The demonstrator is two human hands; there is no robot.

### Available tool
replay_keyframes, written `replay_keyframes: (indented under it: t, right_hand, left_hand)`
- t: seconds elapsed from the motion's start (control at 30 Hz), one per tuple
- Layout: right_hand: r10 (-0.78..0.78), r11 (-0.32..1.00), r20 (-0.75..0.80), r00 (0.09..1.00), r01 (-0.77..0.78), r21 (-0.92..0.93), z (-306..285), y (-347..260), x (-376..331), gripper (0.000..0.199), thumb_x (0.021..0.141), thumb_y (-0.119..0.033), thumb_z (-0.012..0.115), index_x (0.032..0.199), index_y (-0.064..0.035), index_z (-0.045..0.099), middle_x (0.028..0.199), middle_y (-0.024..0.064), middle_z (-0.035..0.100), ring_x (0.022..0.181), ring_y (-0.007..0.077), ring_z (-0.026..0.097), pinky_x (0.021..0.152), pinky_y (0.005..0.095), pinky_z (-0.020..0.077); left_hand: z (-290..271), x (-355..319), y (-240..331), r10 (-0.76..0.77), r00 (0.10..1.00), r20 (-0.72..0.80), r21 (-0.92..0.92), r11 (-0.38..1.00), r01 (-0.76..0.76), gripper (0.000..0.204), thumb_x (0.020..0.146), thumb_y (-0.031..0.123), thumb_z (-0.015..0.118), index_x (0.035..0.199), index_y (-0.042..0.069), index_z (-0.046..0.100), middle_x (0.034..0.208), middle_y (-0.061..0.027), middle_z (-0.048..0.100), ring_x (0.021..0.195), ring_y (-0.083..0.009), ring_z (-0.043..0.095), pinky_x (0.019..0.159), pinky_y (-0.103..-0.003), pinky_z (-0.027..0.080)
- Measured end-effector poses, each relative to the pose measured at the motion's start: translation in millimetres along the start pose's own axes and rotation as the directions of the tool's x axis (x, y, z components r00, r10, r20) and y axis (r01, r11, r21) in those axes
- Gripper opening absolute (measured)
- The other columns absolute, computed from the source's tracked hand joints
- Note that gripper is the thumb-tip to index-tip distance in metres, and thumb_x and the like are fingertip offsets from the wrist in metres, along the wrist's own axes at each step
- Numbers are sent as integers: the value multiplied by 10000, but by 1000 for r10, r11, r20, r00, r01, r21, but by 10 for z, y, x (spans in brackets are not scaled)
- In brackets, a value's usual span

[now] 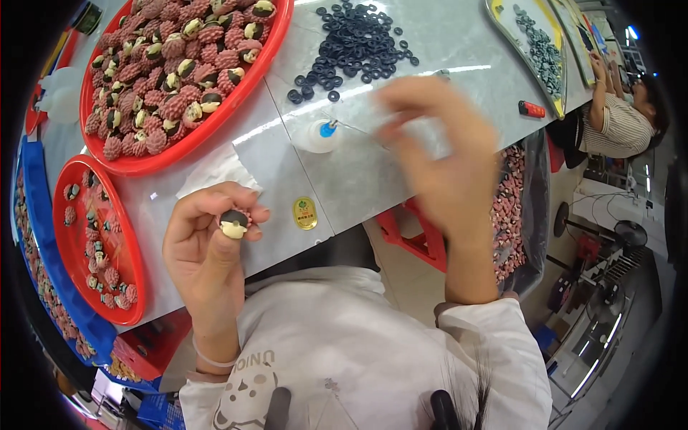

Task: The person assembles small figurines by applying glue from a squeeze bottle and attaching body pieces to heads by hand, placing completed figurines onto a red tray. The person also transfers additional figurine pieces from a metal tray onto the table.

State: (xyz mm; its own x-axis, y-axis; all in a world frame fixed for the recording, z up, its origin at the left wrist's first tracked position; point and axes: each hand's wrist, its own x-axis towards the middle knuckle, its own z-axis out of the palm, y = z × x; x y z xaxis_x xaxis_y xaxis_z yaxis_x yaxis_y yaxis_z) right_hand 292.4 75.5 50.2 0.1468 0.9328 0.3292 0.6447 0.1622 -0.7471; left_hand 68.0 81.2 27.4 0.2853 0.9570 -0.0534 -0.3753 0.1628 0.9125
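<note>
My left hand is closed, thumb and fingers pinching a small pink knobbly figurine piece whose black-and-cream side faces up. My right hand hangs over the table to the right, smeared by motion; whether its fingers hold anything cannot be made out. Just left of it stands a small white bottle with a blue top. Beyond lies a heap of dark blue rings. Many similar pink pieces fill a big red tray at the far left.
A smaller red tray with fewer pieces is at left, beside a blue bin. White tissue, a gold oval sticker and a red lighter lie on the table. At right are a yellow-edged tray, a bag of pink pieces and another person.
</note>
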Motion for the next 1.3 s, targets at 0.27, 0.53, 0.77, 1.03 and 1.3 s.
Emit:
replay_keyframes:
  t: [0.27, 0.53, 0.77, 1.03, 1.3]
  right_hand:
    - [-71, 968, 18, 997, 73, -241, -449, 652, 172, 198, 735, 39, 580, 932, 24, 597, 909, 63, 609, 774, 121, 541, 714, 218, 418]
    - [295, 587, 167, 941, -316, 745, -465, 189, -118, 166, 810, -51, 569, 953, 35, 576, 926, 130, 596, 708, 141, 569, 640, 238, 441]
    - [182, 306, 305, 935, -348, 886, -243, 130, -264, 212, 805, -69, 586, 994, 25, 558, 954, 163, 583, 813, 157, 582, 681, 247, 477]
    - [210, 257, 498, 841, -539, 802, -107, -154, -285, 252, 812, -147, 618, 1000, -16, 513, 998, 128, 485, 758, 129, 474, 604, 159, 399]
    - [260, 506, 384, 886, -464, 727, 15, -484, -294, 248, 762, -108, 660, 936, 10, 528, 935, 188, 532, 726, 178, 561, 621, 212, 454]
  left_hand:
    - [38, 41, -20, 14, 998, 62, -16, 1000, -13, 282, 836, 164, 593, 1019, -22, 487, 1001, -180, 554, 833, -198, 588, 675, -245, 477]
    - [136, -32, 30, -21, 995, 102, -111, 993, 32, 296, 839, 167, 586, 1027, -35, 479, 1005, -185, 554, 841, -200, 589, 695, -252, 482]
    - [206, -53, 54, -61, 982, 178, -130, 988, 85, 321, 838, 182, 588, 1038, -46, 484, 1024, -198, 550, 852, -205, 589, 718, -269, 490]
    - [253, -94, 51, -76, 981, 176, -64, 994, 89, 372, 844, 251, 578, 1080, -6, 449, 1017, -144, 509, 812, -163, 574, 669, -194, 467]
    - [280, -99, 48, -120, 982, 147, -116, 984, 138, 382, 816, 277, 619, 1030, 4, 458, 982, -139, 541, 784, -150, 567, 629, -203, 461]
